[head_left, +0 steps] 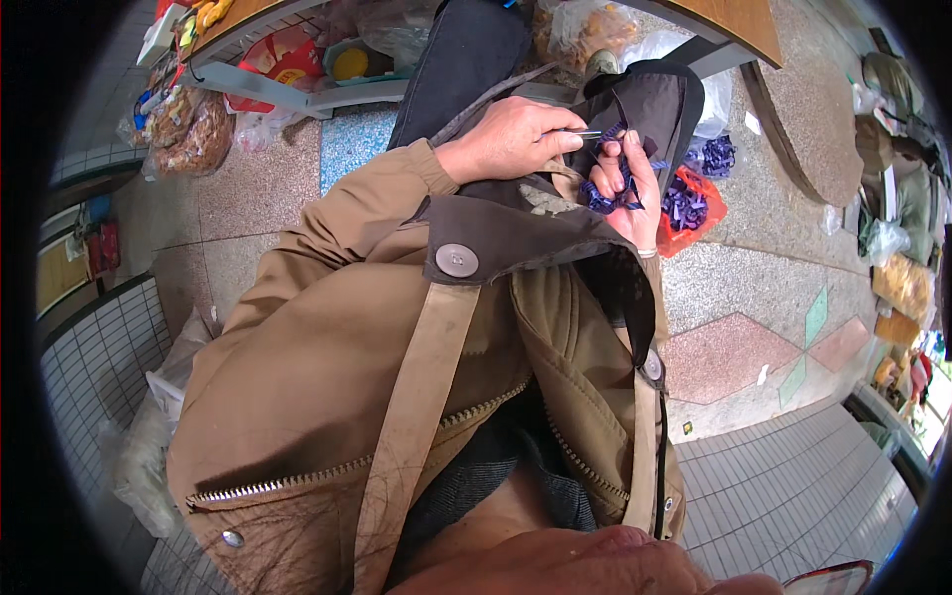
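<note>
Over my lap, my left hand (513, 138) pinches a slim metal tool (587, 133), whose exact kind is too small to make out. Its tip reaches a dark purple strip (613, 132) at the fingertips of my right hand (637, 194). More purple strips (601, 198) are bunched in the curled fingers and palm of that hand. Beside the right wrist, an orange-red plastic bag (716, 206) holds a heap of loose purple strips (684, 205). Another small purple bundle (716, 157) lies just beyond the bag. A dark apron (555, 230) with tan straps hangs beneath my hands.
A wooden table (729, 25) with a grey metal frame (347, 96) stands ahead. Under it are a red bag (278, 67) and clear plastic bags. A stuffed bag (193, 134) sits at left. A curved brown board (803, 149) and several bags line the right.
</note>
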Demonstrator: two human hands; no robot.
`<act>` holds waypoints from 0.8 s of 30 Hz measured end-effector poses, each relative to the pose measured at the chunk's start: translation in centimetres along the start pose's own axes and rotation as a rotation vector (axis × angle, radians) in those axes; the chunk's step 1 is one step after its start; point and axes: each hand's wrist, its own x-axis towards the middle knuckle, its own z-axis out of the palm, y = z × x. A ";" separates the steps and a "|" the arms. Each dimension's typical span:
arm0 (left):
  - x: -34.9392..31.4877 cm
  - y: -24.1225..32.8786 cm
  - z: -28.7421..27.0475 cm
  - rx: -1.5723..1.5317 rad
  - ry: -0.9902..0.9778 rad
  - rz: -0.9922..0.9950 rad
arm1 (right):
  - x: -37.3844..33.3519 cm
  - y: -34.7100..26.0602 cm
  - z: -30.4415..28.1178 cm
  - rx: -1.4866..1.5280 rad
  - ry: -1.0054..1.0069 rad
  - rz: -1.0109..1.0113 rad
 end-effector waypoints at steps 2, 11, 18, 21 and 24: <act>0.0 0.0 0.0 0.001 -0.005 0.001 | -0.1 0.1 0.3 -0.009 0.031 -0.014; 0.0 -0.7 0.2 -0.101 -0.045 -0.066 | -0.1 0.2 1.1 -0.095 0.102 -0.072; -0.2 -0.4 0.0 0.028 -0.094 -0.116 | -0.1 0.2 0.7 -0.144 0.118 -0.125; -0.2 -0.4 0.1 0.042 -0.105 -0.130 | -0.1 0.3 0.9 -0.169 0.121 -0.124; -0.2 -0.5 0.2 0.031 -0.111 -0.134 | -0.2 0.4 1.2 -0.201 0.129 -0.132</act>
